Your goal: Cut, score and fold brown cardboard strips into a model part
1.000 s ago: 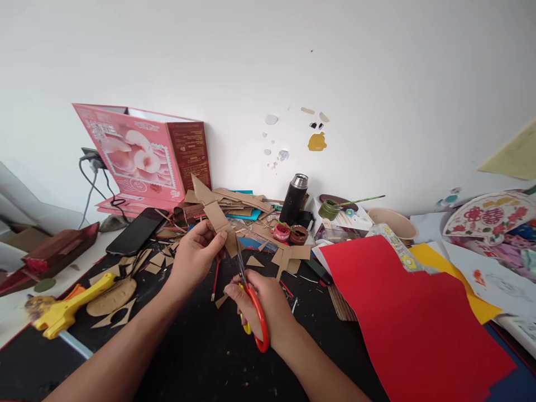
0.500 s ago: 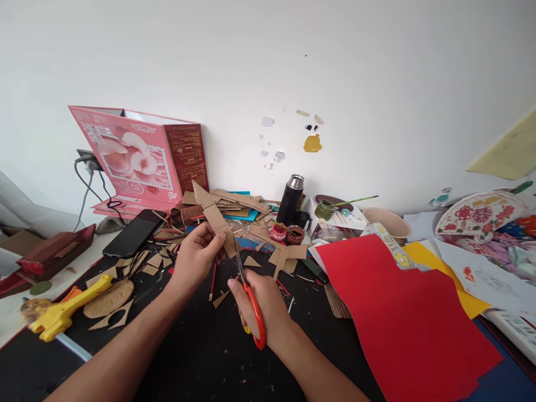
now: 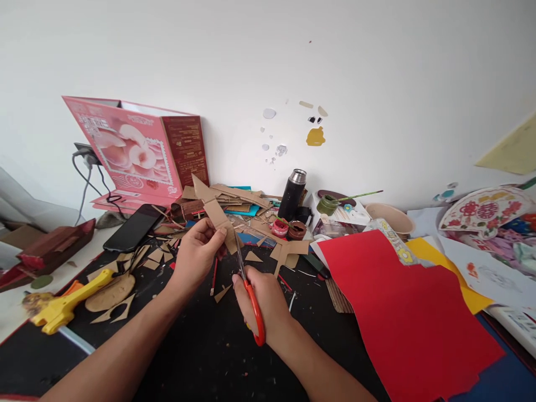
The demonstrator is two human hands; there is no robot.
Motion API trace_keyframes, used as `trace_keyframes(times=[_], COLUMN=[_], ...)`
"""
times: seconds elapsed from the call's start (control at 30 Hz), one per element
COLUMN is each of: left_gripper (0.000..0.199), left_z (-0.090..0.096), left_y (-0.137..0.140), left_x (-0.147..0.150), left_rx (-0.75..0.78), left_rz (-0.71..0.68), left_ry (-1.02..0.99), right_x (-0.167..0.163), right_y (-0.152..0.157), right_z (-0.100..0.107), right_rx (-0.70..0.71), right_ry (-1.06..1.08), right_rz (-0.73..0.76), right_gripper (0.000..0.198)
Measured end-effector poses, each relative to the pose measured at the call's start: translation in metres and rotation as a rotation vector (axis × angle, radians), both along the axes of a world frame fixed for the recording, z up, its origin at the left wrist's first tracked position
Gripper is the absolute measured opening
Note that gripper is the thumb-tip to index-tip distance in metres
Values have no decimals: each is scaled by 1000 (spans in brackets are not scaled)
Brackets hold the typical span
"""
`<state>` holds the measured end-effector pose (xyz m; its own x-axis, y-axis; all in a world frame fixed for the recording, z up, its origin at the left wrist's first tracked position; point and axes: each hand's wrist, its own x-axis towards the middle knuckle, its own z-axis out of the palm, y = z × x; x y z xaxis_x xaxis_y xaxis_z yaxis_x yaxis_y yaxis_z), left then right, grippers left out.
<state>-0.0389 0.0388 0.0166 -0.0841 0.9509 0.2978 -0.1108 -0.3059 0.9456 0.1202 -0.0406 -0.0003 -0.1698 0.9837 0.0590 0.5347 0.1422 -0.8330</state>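
Between the thumb and fingers of my left hand (image 3: 197,251) is a strip of brown cardboard (image 3: 216,215), tilted up to the left. My right hand (image 3: 266,296) is closed around the red-orange handles of a pair of scissors (image 3: 256,315). The scissor blades point up and away from me and lie at the lower right edge of the cardboard strip. My fingers hide part of the handles. Small cardboard offcuts (image 3: 253,256) lie on the black table surface just beyond the scissors.
A yellow glue gun (image 3: 69,304) and a phone (image 3: 134,226) lie left. Behind stand a pink box (image 3: 129,151), a black flask (image 3: 292,195) and open paint jars (image 3: 280,228). Red paper (image 3: 402,307) covers the right side, near a decorated fan (image 3: 488,211).
The scissor blades have closed further at the cardboard's edge, and the handles have drawn together. The view has shifted slightly; my left hand keeps its hold.
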Motion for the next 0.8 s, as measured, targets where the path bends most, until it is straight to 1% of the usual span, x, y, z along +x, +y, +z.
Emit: trace_keyframes(times=[0.07,0.27,0.43,0.67,0.8], left_gripper=[24,26,27,27,28], left_z=[0,0,4,10,9], left_y=[0,2,1,0,-1], left_x=[0,-2,-3,-6,-5], left_rx=[4,-16,-35,-34,-60], left_rz=[4,8,23,11,4], left_ry=[3,22,15,11,-4], right_x=[0,5,8,13,15], right_y=[0,1,1,3,3], right_z=[-1,-4,-2,5,8], right_rx=[-2,-80,-65,-49,-86], right_ry=[19,123,149,85,166], right_rz=[-5,40,69,123,179], right_gripper=[34,32,47,65,72])
